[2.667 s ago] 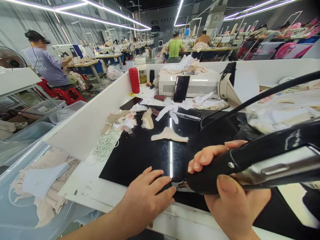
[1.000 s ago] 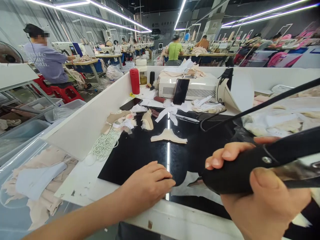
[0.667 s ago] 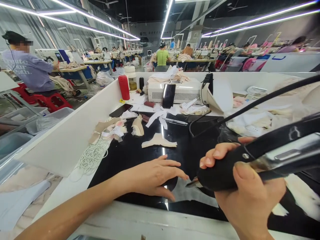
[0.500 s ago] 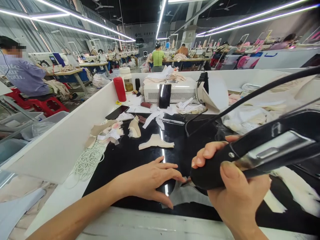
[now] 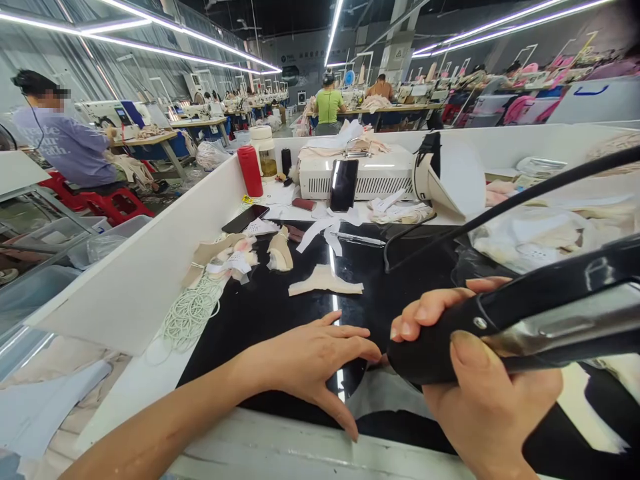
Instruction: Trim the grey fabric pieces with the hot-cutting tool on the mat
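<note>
My right hand (image 5: 480, 400) is wrapped round the black handle of a large corded tool (image 5: 540, 320), held low over the black work surface (image 5: 280, 307). Its front end points left toward my left hand. My left hand (image 5: 310, 363) lies flat with fingers spread on the black surface, pressing beside a pale piece of fabric (image 5: 380, 397) that lies under the tool's tip. A beige cut fabric piece (image 5: 325, 283) sits farther back on the surface.
White partition walls (image 5: 150, 253) bound the bench. A coil of white cord (image 5: 193, 310), fabric scraps (image 5: 235, 257), a phone (image 5: 245, 218), a red bottle (image 5: 250, 171) and a white machine (image 5: 375, 175) stand behind. Bins hold fabric on the left. Other people sit at distant tables.
My left hand went from curled to flat with fingers spread on the surface, shifting slightly right toward the tool tip. The tool stayed in my right hand, wavering a little.
</note>
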Demonstrator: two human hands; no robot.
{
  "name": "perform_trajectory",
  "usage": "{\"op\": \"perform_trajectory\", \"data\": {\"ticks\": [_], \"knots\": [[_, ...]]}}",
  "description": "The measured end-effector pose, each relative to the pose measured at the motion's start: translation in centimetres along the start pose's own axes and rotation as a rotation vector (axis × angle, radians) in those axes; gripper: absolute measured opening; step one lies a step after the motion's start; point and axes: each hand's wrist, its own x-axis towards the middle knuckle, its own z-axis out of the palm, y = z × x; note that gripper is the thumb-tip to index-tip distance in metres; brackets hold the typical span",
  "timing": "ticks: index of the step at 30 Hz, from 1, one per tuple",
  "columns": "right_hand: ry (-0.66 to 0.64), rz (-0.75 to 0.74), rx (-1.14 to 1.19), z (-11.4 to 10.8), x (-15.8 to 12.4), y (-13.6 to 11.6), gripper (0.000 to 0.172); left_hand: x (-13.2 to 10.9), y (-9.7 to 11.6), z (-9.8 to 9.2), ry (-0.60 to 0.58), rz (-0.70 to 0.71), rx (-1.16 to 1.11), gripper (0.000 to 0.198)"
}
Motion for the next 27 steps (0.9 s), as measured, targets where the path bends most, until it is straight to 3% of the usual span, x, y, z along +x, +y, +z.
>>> {"op": "perform_trajectory", "data": {"ticks": [15,20,27], "knots": [[-0.039,0.022,0.051,1.0,-1.1,-0.6,0.038,-0.1,-0.2,-0.2,-0.024,0.004,0.021,0.093],[-0.113,0.035,0.076,1.7,-1.6,-1.1,0.039,0.0,0.0,-0.4,-0.059,0.004,0.051,0.104],[-0.134,0.033,0.078,1.9,-2.0,-0.9,0.034,0.2,0.0,-0.3,-0.031,0.040,0.090,0.098]]}}
